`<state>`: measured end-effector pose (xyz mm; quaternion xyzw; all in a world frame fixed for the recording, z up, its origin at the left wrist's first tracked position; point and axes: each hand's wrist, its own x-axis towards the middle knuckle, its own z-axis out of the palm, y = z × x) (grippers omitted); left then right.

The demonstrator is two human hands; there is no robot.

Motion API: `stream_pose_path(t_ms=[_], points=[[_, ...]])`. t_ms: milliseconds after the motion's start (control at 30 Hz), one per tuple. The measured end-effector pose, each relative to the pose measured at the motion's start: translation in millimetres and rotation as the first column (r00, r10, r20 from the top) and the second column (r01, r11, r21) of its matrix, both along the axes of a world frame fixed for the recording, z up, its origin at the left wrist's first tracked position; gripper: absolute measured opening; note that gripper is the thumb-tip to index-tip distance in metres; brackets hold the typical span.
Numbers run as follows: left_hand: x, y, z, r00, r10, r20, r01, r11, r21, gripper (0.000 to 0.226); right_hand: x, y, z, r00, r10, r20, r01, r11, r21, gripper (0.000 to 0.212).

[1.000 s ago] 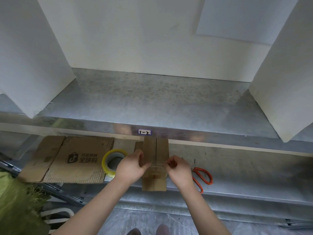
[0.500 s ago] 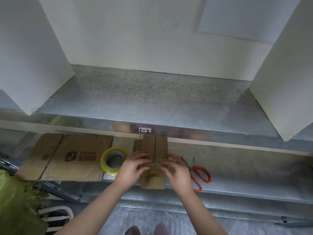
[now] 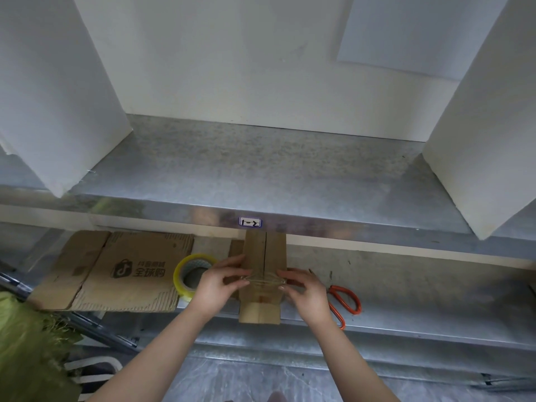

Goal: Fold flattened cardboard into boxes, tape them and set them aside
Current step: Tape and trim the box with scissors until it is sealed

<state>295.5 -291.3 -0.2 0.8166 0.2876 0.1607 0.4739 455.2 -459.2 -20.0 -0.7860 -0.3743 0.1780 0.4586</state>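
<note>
A narrow folded cardboard box (image 3: 262, 310) stands on the lower metal shelf (image 3: 406, 320), its top flaps meeting in a centre seam. A wrinkled strip of clear tape (image 3: 264, 281) lies across that seam. My left hand (image 3: 219, 282) presses the strip's left end at the box's left edge with its fingertips. My right hand (image 3: 306, 287) presses the right end at the right edge. A flattened cardboard sheet (image 3: 116, 274) with a printed logo lies to the left. The yellow tape roll (image 3: 190, 274) sits between the sheet and my left hand.
Orange-handled scissors (image 3: 345, 300) lie on the lower shelf just right of my right hand. The upper metal shelf (image 3: 261, 175) overhangs the box's far end, with white panels at both sides. A green bag (image 3: 29, 343) is at bottom left.
A second ago both hands held the tape strip above the box's near part. They laid it across the seam, and the fingertips have since slid outward to the box's edges.
</note>
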Motion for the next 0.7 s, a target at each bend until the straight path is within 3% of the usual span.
stream_pose_path(t_ms=[100,200,367,467,567,700], points=[[-4,-3,-1,1.0,0.029,-0.006,-0.029,0.989,-0.142,0.031,-4,-1,2,0.999,0.008,-0.034,-0.009,1.0,-0.016,0.041],[-4,-8,2,0.994,0.11,-0.014,-0.111,0.977,-0.182,0.028,-13,-2,1,0.998,-0.031,-0.061,0.031,0.999,0.005,0.04],[-3,-24,4,0.997,0.075,0.021,-0.066,0.954,-0.291,0.021,-14,-20,1,0.993,-0.113,-0.045,0.113,0.994,0.003,0.036],[6,-28,8,0.997,0.084,0.0,-0.079,0.947,-0.312,0.037,-11,-26,-3,0.991,-0.118,-0.06,0.118,0.993,-0.01,0.039],[20,-29,20,0.993,0.115,-0.03,-0.11,0.796,-0.596,0.052,-10,-20,0,0.954,-0.118,-0.277,0.124,0.992,0.004,0.046],[21,-31,21,0.996,0.083,0.015,-0.048,0.706,-0.707,0.058,-9,-17,2,0.833,-0.086,-0.547,0.156,0.984,0.082,0.048]])
